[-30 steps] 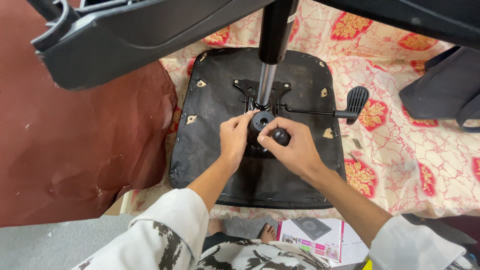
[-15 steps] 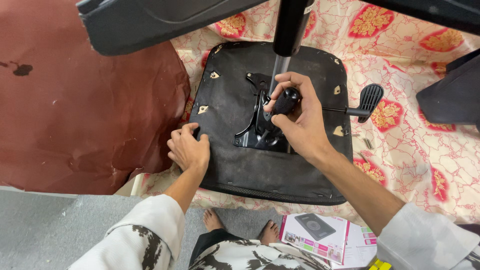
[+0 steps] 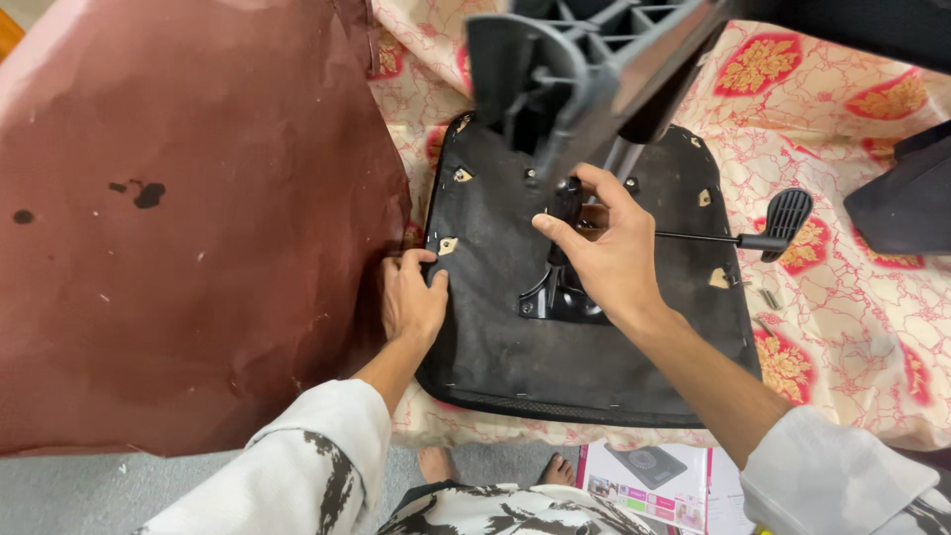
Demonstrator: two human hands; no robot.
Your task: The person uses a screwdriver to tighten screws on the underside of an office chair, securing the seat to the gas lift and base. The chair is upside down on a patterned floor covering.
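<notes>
An upturned black chair seat [image 3: 495, 327] lies on a flowered cloth, its metal mechanism plate [image 3: 555, 292] bolted at the middle. A gas-lift column [image 3: 619, 159] rises from the plate to the grey star base [image 3: 565, 69] near the camera. My right hand [image 3: 609, 253] is shut on the black knob at the foot of the column. My left hand [image 3: 411, 297] rests flat on the seat's left edge, fingers apart, holding nothing. A black paddle lever [image 3: 788, 213] on a thin rod sticks out to the right of the mechanism.
A large dark red sheet [image 3: 188, 218] covers the left side. The flowered cloth [image 3: 852, 327] spreads right, with small screws [image 3: 771, 297] on it. A black chair part [image 3: 906, 193] lies at the right edge. A printed leaflet [image 3: 649, 481] and bare feet [image 3: 495, 466] show below.
My left hand left the central knob and moved down-left to the seat's edge. My right hand stayed on the knob. The star base swung across the top of the view.
</notes>
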